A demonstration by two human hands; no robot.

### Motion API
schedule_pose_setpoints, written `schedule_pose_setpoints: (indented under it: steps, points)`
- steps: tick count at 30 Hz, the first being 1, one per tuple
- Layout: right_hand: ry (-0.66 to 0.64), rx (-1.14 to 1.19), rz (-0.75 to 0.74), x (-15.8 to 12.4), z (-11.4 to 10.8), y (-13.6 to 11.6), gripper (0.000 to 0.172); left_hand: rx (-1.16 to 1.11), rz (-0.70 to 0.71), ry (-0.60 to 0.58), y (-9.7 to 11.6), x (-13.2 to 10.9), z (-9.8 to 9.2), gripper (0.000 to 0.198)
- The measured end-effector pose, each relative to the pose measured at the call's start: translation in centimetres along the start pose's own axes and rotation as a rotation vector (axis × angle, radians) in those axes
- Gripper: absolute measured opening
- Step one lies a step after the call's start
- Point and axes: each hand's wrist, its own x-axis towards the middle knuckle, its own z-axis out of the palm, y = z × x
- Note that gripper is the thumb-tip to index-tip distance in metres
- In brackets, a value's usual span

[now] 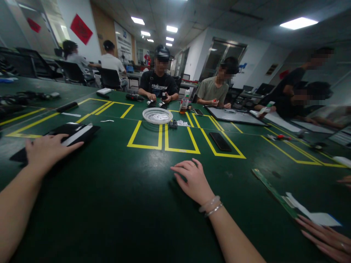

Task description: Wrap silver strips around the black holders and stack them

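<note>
Spread and unclenched, the left hand's (49, 150) fingers lie over a black panel (80, 134), well short of the worktop's (131, 197) far edge; the right hand (193, 180) curves loosely, released; phone (220, 141) beyond, basket (147, 117) nearer that edge

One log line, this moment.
Left hand: on flat black item | right hand: over green table, empty | phone: inside yellow outline

Single head-worn view, facing forward and down across bench (123, 190). Left hand (46, 151) and right hand (193, 180) close up; seated co-workers (159, 84) beyond, at middle distance; wide frame takes in ceiling lights (298, 23) along top.
</note>
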Motion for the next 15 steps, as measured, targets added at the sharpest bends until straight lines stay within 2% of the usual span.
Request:
schedule_pose_setpoints:
  steps: [3, 7, 11, 15]
  points:
    - [-0.005, -0.004, 0.000, 0.0, 0.0, 0.0, 0.025, 0.162, -0.131, -0.044, -2.8, -1.0, -0.9, 0.084]
    - [-0.006, -0.026, -0.003, 0.0, 0.1, 0.1, 0.025, 0.302, -0.258, -0.198, -4.9, -1.8, -1.2, 0.093]
    - [-0.013, -0.009, -0.001, 0.0, 0.0, 0.0, 0.024, 0.242, -0.340, -0.219, -5.3, -2.2, -0.1, 0.091]
    - [-0.016, 0.010, -0.004, 0.0, 0.0, 0.0, 0.024, 0.140, -0.309, -0.180, -4.2, -2.1, 0.2, 0.084]
